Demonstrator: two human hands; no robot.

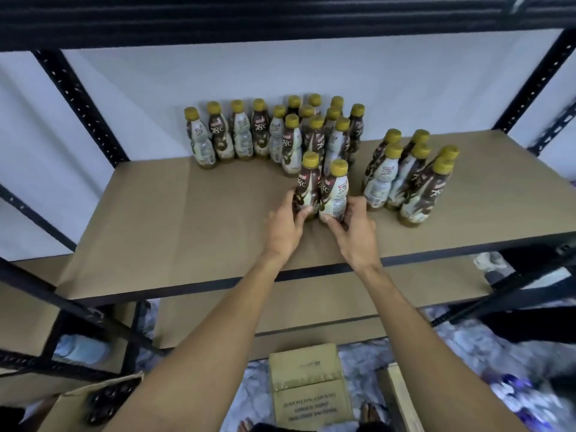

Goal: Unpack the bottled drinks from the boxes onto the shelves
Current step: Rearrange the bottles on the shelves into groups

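Observation:
Two brown-and-white drink bottles with gold caps stand side by side on the brown shelf board (174,232). My left hand (285,227) grips the left bottle (308,182) low on its body. My right hand (357,230) grips the right bottle (336,190) the same way. Behind them, several matching bottles (268,135) stand in a cluster at the back of the shelf. Another group of several bottles (408,176) stands to the right.
Black perforated uprights (78,101) frame the shelf, with an upper shelf (280,23) overhead. On the patterned floor below lie a flattened cardboard box (308,388) and an open box holding bottles (103,400) at lower left. A lower shelf board (280,310) sits underneath.

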